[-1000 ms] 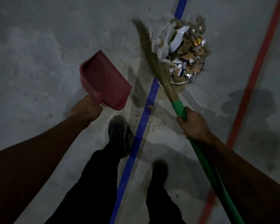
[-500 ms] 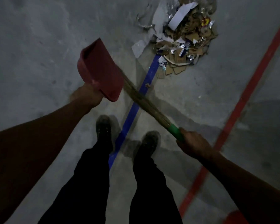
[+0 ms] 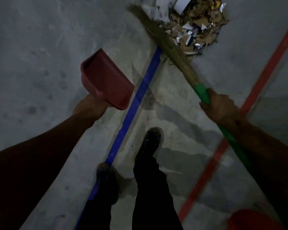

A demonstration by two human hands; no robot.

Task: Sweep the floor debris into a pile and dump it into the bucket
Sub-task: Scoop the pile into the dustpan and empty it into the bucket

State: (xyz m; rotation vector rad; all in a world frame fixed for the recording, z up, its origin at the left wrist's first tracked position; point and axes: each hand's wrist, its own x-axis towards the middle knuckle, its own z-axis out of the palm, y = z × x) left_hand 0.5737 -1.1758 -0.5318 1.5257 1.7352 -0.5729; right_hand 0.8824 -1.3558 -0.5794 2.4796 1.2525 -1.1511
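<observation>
A pile of debris [image 3: 196, 25], cardboard scraps, paper and foil, lies on the concrete floor at the top right. My right hand [image 3: 221, 107] grips the green handle of a grass broom [image 3: 170, 44], whose bristles lie along the pile's left edge. My left hand [image 3: 90, 108] holds the handle of a dark red dustpan [image 3: 106, 80], raised above the floor to the left of the pile. The dustpan looks empty. An orange-red rounded shape [image 3: 254, 219], possibly the bucket, shows at the bottom right corner, partly cut off.
A blue floor line [image 3: 131, 113] runs diagonally from the pile toward my feet. A red floor line [image 3: 256, 90] crosses on the right. My two dark shoes [image 3: 150, 143] and trouser legs stand at the bottom centre, astride the blue line.
The broom swung from low under the dustpan back up to the pile's left edge. My right hand rose with it. The loose white scraps now sit in the pile.
</observation>
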